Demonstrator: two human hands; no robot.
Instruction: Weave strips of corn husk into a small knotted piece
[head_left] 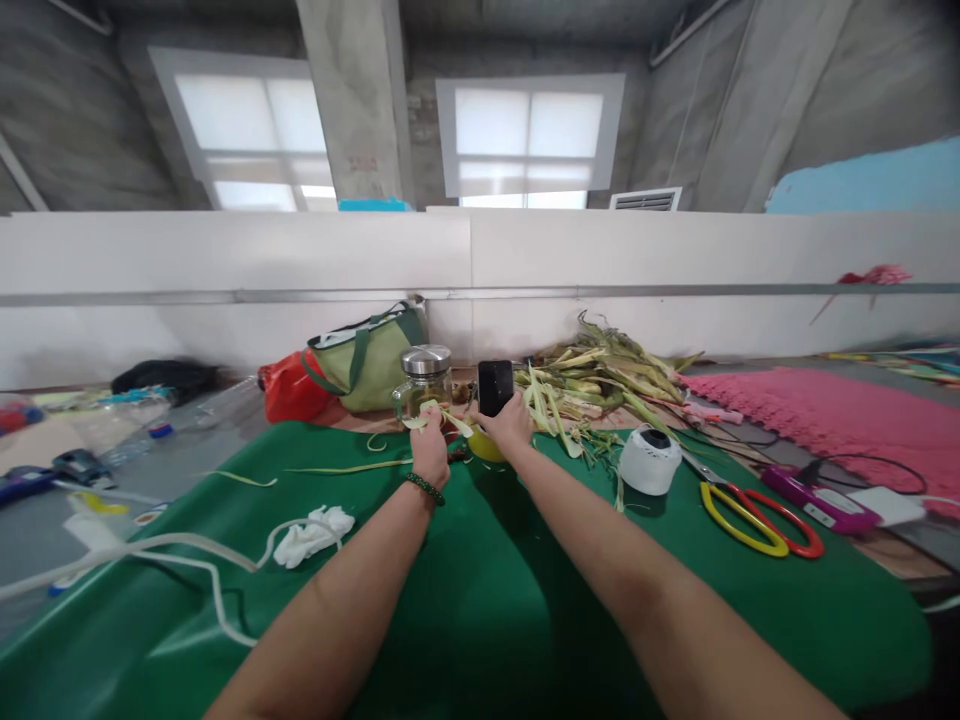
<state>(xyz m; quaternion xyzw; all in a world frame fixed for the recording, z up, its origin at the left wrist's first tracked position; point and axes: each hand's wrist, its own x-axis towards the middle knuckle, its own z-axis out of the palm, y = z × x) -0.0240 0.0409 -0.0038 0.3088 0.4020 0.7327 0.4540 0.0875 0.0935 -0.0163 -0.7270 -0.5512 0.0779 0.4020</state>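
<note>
My left hand [430,452], wearing a dark beaded bracelet, is closed around pale green leaf strips [427,408] that look like corn husk. Just behind it stands a glass mug [415,392] with a metal lid. My right hand [511,424] is closed at the lower right of a black smartphone [495,388], with the thumb across its bottom edge. The phone is upright with its dark screen facing me. Below the phone, partly hidden by this hand, is a yellow object [486,447]. Some fingertips of both hands are hidden.
A green mat [480,600] covers the table. To the right are a white spool [649,462], scissors [750,515] with red and yellow handles, a purple device [819,500] and pink cloth [840,420]. A husk pile [615,365], green bag [367,360] and white tissue [313,535] lie around.
</note>
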